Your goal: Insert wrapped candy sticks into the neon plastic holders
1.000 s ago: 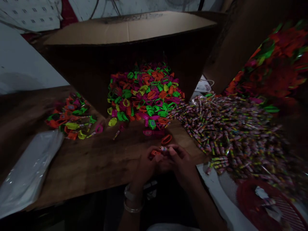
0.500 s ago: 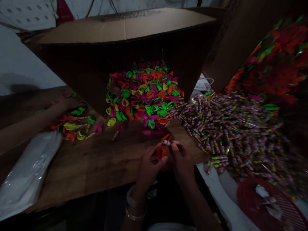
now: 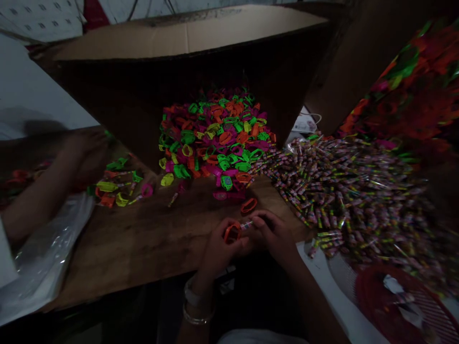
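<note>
My left hand (image 3: 219, 248) is closed around an orange toy watch (image 3: 232, 233), its looped band held between thumb and fingers. With thumb and fingertips, my right hand (image 3: 275, 235) pinches a small wrapped candy roll (image 3: 246, 225). The candy's far end is at the watch's right side; whether it is inside the band I cannot tell. Just beyond my hands, another orange toy watch (image 3: 248, 205) lies on the wooden table (image 3: 143, 239). A magenta toy watch (image 3: 227, 195) lies behind it, near the heap of bright toy watches (image 3: 215, 138).
A cardboard box (image 3: 186, 40) lies open toward me around the heap. Many wrapped candy rolls (image 3: 340, 186) spread on the right, above a red basket (image 3: 390, 296). At left, a co-worker's arm (image 3: 46, 191) reaches over clear plastic bags (image 3: 53, 248), beside several watches with candies (image 3: 122, 186).
My left hand has brought the orange watch slightly left and down, and its loop has turned. The candy in my right hand has lowered beside it. The co-worker's arm has shifted.
</note>
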Demonstrator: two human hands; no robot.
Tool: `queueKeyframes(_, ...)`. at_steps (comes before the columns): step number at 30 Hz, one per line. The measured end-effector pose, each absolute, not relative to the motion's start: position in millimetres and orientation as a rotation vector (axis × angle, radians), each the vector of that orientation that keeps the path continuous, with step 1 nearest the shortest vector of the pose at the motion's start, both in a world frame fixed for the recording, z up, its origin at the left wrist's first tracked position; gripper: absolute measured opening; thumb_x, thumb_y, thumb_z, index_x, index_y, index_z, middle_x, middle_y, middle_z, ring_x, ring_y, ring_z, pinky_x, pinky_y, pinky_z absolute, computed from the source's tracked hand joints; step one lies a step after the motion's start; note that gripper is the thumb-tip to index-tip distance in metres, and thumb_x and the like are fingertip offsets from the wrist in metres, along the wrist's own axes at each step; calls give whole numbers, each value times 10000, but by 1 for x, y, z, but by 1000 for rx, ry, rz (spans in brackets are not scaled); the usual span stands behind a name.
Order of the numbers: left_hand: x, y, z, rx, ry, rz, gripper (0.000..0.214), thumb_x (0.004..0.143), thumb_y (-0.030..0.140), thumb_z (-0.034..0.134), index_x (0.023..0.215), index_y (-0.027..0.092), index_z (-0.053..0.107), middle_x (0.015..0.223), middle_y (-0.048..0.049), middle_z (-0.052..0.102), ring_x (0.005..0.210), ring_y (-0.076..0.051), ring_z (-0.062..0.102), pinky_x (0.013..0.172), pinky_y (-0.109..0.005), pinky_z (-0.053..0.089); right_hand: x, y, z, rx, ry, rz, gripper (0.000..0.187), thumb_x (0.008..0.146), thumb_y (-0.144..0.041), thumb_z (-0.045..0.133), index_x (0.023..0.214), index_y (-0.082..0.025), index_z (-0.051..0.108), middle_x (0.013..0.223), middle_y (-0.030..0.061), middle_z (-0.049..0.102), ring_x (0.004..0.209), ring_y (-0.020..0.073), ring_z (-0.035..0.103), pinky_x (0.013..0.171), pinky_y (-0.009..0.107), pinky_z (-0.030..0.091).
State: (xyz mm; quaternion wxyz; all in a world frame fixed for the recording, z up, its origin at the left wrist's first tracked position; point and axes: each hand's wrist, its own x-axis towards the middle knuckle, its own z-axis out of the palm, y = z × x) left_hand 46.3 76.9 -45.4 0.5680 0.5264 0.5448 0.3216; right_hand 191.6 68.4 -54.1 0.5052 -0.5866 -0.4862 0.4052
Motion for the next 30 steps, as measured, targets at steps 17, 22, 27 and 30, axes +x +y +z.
queueKeyframes(17,20,107,-59,697,1149,1239,344,708,506,649,832,186,625,659,1,611,624,-142,574,574,-236,450,190,76,-64,-1399,-1320,774,437,845,-328,520,1266,-214,503,1111,83,657,1000,199,623,861,338,483)
queueKeyframes(22,-46,142,-57,453,1028,1591,613,750,687,470,1168,240,513,1201,-112,603,1107,-262,574,930,-445,466,244,73,-89,-1668,-1232,578,364,805,-365,504,1097,-175,608,1117,129,660,976,245,628,848,403,489)
queueKeyframes(27,-61,146,-69,1160,1763,1227,442,764,350,590,1187,222,562,1157,-101,658,1087,-258,604,916,-398,480,293,69,-101,-2041,-1489,195,208,750,-189,476,840,-149,658,828,122,697,768,247,638,723,367,483)
queueKeyframes(30,-63,163,-71,1566,2118,811,274,752,271,541,953,152,684,957,-126,720,962,-295,651,854,-388,490,298,71,-101,-2152,-1702,53,189,732,-101,458,752,-148,641,742,120,672,721,242,615,668,334,452)
